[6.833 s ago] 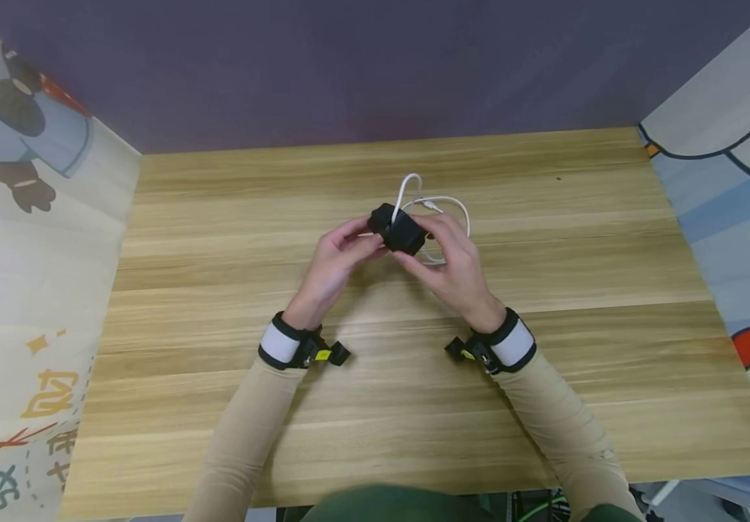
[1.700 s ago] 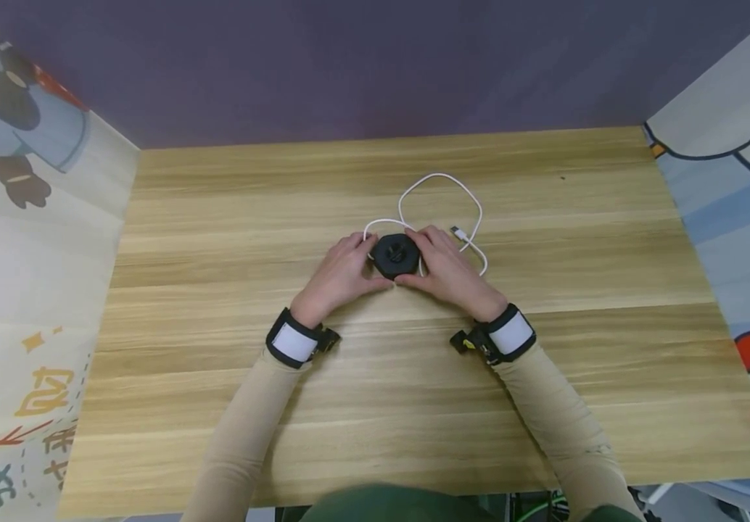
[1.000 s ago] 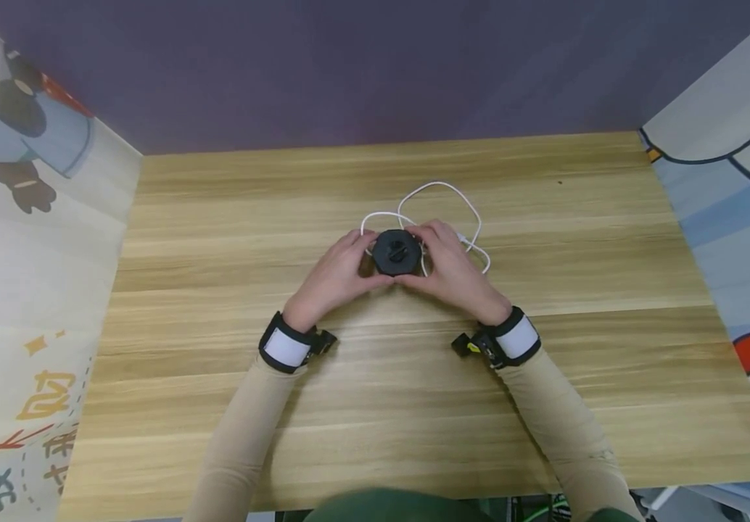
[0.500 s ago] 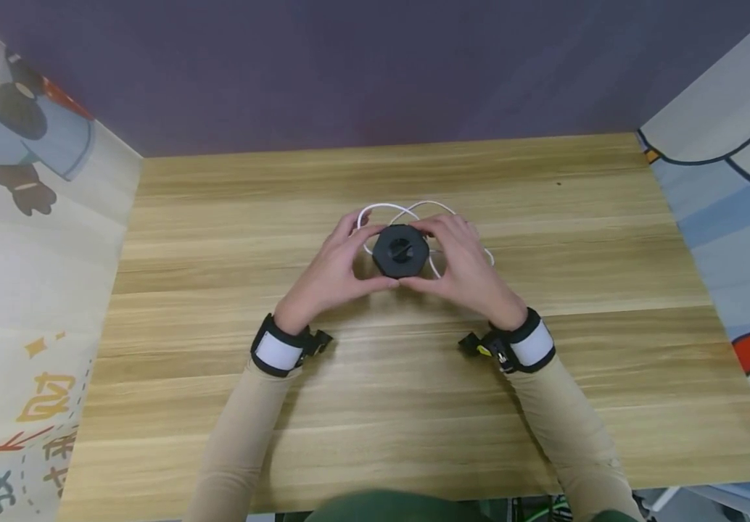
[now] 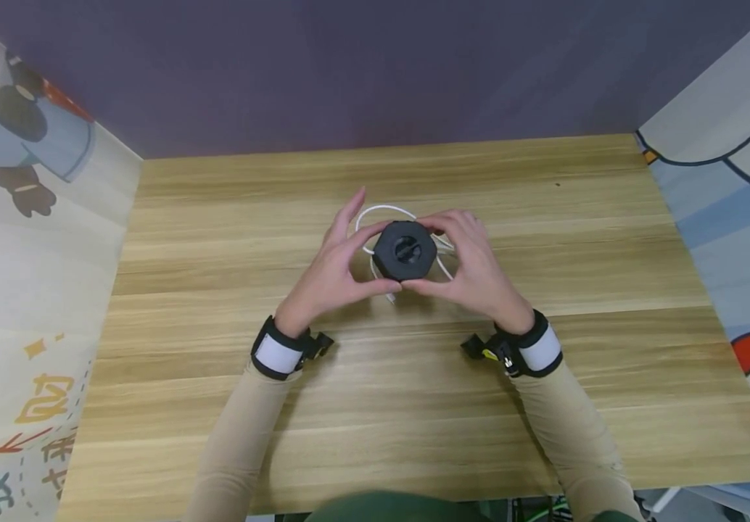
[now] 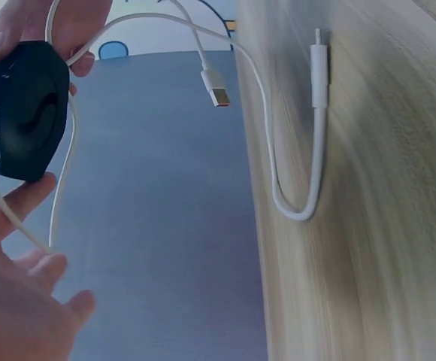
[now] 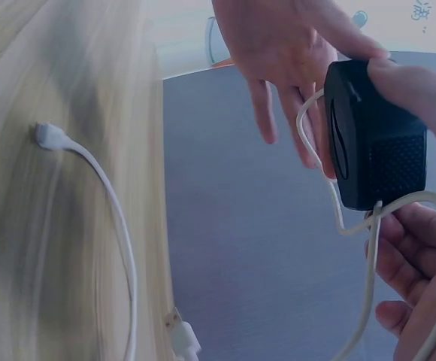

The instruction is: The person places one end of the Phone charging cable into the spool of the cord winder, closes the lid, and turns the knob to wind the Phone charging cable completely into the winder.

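Note:
A black hexagonal cable winder (image 5: pixel 405 251) with a round recessed centre is held face up over the table, raised off it. My left hand (image 5: pixel 326 272) pinches its left side between index finger and thumb, while other fingers extend past the far edge. On the opposite side my right hand (image 5: pixel 476 268) grips it between thumb and curled fingers. A white USB cable (image 5: pixel 378 209) passes through the winder and hangs in loops below. In the left wrist view its USB-A plug (image 6: pixel 216 90) dangles, and the other, slimmer plug (image 6: pixel 319 75) hangs close to the tabletop.
A wood-grain table (image 5: pixel 375 420) lies beneath both hands. A plain purple-grey panel (image 5: pixel 375 72) stands along its back edge. Printed walls flank it on the left (image 5: pixel 29 290) and right (image 5: pixel 727 239).
The winder, tilted with its cable side showing at first, is turned face up and lowered. Lately both hands have lifted it and shifted it slightly right, pulling the cable loop in beneath it.

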The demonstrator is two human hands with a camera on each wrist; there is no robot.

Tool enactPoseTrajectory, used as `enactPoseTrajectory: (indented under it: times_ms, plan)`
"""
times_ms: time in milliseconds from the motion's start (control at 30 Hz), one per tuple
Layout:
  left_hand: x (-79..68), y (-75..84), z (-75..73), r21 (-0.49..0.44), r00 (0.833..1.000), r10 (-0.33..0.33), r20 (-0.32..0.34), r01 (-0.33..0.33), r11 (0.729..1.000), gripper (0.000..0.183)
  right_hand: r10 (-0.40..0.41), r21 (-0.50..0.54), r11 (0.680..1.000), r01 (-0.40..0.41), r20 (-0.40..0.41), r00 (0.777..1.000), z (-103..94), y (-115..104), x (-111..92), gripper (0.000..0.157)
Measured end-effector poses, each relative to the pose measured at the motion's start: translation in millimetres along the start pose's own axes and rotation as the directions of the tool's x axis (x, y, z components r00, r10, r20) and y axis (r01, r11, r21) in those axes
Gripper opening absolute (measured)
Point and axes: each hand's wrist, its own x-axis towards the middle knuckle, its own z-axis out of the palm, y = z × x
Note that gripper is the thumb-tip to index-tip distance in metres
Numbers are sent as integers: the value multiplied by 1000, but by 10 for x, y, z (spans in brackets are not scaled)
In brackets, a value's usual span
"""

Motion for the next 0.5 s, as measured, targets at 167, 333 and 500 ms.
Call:
enactPoseTrajectory:
  times_ms: [167,333,500]
  plan:
    - [43,-10,7,35,987,136,-89,-134,990,85,-4,12,1000,4,-9,1000,-40,-53,15,79]
    - [65,-3,5,61,969,203,-142,-196,979,87,-7,1,1000,7,-14,1000,-73,-75,16,80]
    - [65,30,-8,96,962,222,-157,-209,973,86,-19,-26,999,19,-12,1000,-97,-77,6,81]
